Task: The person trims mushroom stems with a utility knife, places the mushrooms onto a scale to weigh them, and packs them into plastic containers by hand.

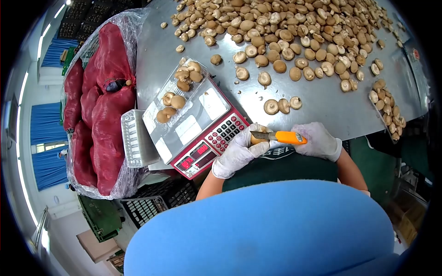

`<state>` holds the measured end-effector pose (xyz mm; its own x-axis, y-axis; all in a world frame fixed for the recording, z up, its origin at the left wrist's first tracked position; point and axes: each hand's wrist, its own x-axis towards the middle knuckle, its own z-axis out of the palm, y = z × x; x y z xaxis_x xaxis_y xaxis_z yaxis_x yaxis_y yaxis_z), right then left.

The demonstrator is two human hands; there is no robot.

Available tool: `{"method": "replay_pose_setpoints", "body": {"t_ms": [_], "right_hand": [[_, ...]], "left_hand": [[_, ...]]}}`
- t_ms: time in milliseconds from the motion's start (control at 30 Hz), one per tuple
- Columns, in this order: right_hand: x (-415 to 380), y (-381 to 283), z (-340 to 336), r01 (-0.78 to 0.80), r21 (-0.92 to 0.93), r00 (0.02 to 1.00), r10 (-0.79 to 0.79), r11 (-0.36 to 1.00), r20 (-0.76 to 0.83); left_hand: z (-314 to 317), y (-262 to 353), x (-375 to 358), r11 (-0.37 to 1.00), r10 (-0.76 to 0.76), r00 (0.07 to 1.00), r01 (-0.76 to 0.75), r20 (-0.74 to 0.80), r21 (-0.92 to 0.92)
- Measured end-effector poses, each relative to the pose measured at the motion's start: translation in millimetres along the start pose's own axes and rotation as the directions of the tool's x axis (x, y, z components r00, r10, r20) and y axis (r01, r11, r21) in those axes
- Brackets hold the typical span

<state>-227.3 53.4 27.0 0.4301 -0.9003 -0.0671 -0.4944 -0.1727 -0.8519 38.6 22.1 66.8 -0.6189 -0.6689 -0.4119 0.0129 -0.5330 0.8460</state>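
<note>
My left hand (239, 154), in a white glove, is closed around a brown mushroom (254, 139) in front of my dark apron. In my right hand (317, 140), also gloved, is a knife with an orange handle (289, 137); its short blade points left and lies against or just over the mushroom. Left of my hands stands a red-edged digital scale (191, 131) with lit red digits. A clear plastic tray (161, 89) on the scale carries several mushrooms (176, 102). Three mushrooms (284, 106) lie in a row on the metal table beyond my hands.
A large heap of mushrooms (281, 32) covers the far part of the metal table (216, 87). At the right edge sits a filled tray of mushrooms (388, 110). Empty clear trays (138, 138) are stacked left of the scale, beside red mesh sacks (113, 106) in plastic wrap.
</note>
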Motion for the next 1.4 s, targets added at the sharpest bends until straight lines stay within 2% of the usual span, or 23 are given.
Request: {"method": "replay_pose_setpoints", "body": {"t_ms": [133,167,200,267,400,467,567,600,700,733,800,933,1000,1067,1133,1167,1200,1233,1267,1300,1333,1367,1400], "right_hand": [[0,12,5,0.041,-0.048,0.999,-0.042,0.998,-0.012],[-4,27,6,-0.207,0.134,0.964,0.226,0.969,-0.142],[-8,42,6,-0.407,0.338,0.844,0.491,0.848,-0.215],[-21,84,-14,-0.248,0.373,0.738,0.424,0.894,-0.524],[-39,85,-12,-0.273,0.145,0.8,0.307,0.951,-0.516],[-32,55,-5,-0.345,-0.261,0.914,0.259,0.902,-0.312],[-26,56,23,-0.101,-0.327,0.99,0.061,0.94,-0.131],[-20,49,27,-0.105,-0.325,0.989,0.063,0.94,-0.137],[-4,29,27,0.023,-0.359,0.994,-0.058,0.933,-0.088],[1,22,22,0.012,-0.359,0.993,-0.052,0.933,-0.101],[11,11,14,-0.078,-0.348,0.937,-0.05,0.934,-0.345],[47,32,11,-0.048,-0.432,0.872,-0.174,0.901,-0.459],[66,40,21,0.068,-0.597,0.893,-0.316,0.8,-0.322],[80,37,25,0.127,-0.592,0.928,-0.306,0.796,-0.212],[94,42,23,0.063,-0.577,0.996,-0.092,0.814,-0.022],[93,60,26,0.143,-0.534,0.945,-0.275,0.833,-0.176],[92,61,25,0.141,-0.534,0.943,-0.277,0.834,-0.184],[89,60,24,0.08,-0.029,0.949,-0.085,0.996,-0.303],[85,62,20,0.031,0.485,0.94,0.14,0.874,-0.311],[84,93,9,0.335,-0.393,0.782,-0.485,0.856,-0.392],[72,89,-1,0.314,-0.401,0.783,-0.473,0.861,-0.404],[55,84,-13,0.15,0.351,0.956,-0.046,0.924,-0.289],[39,74,-25,-0.181,0.87,0.975,0.201,0.459,0.096]], "left_hand": [[-3,-4,0,0.984,-0.123,0.992,0.124,-0.012,0.128],[0,-1,-3,0.991,-0.015,0.999,0.01,0.037,0.133],[0,1,-7,0.986,0.092,0.992,-0.103,0.086,0.133],[-7,1,-12,0.967,0.157,0.98,-0.178,0.126,0.18],[-14,-8,-9,0.978,0.088,0.995,-0.077,-0.049,0.194],[-13,-6,-6,0.989,0.14,0.989,-0.138,-0.039,0.045],[-2,11,-1,0.971,0.237,0.953,-0.239,-0.187,0.009],[1,13,1,0.947,0.312,0.925,-0.322,-0.217,-0.011],[-6,6,9,0.939,0.342,0.916,-0.328,-0.208,0.099],[-5,6,11,0.927,0.365,0.906,-0.332,-0.216,0.172],[-3,4,12,0.92,0.351,0.908,-0.288,-0.23,0.266],[-3,-5,18,0.884,0.383,0.893,-0.28,-0.237,0.374],[-1,-6,19,0.907,0.359,0.899,-0.273,-0.25,0.321],[0,-5,20,0.9,0.363,0.898,-0.269,-0.249,0.343],[-2,-5,21,0.901,0.36,0.898,-0.265,-0.254,0.343],[-2,-6,20,0.9,0.361,0.898,-0.264,-0.252,0.348],[-3,-6,20,0.907,0.346,0.901,-0.251,-0.26,0.338],[-4,-7,22,0.915,0.331,0.906,-0.239,-0.265,0.326],[-4,-7,23,0.913,0.331,0.909,-0.242,-0.252,0.328],[-4,-8,25,0.924,0.309,0.917,-0.225,-0.254,0.31],[-1,-7,27,0.934,0.284,0.925,-0.207,-0.251,0.291],[4,-6,30,0.955,0.234,0.936,-0.17,-0.263,0.245],[5,-7,35,0.955,0.23,0.945,-0.172,-0.234,0.244]]}}
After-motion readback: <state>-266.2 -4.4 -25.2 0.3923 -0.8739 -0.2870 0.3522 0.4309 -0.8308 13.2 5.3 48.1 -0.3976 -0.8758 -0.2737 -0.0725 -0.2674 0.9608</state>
